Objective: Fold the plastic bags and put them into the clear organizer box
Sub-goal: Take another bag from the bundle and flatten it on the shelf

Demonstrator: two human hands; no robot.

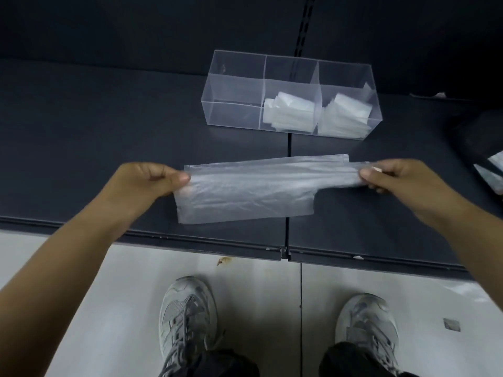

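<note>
My left hand [152, 183] pinches the left end of the plastic bag [245, 194], fingers [179, 177] curled tight on the film. The bag stretches between both hands over the dark shelf [109, 131], its lower flap perhaps resting there. It looks thin, limp and slippery, so I judge the ends are best held taut. My right hand [394, 176] pinches the narrow right end. Beyond sits the clear organizer box [234, 85], with folded bags [291, 111] in its middle and right compartments

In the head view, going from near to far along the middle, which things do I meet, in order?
grey shoes → shelf front edge → plastic bag → clear organizer box → dark back panel
</note>
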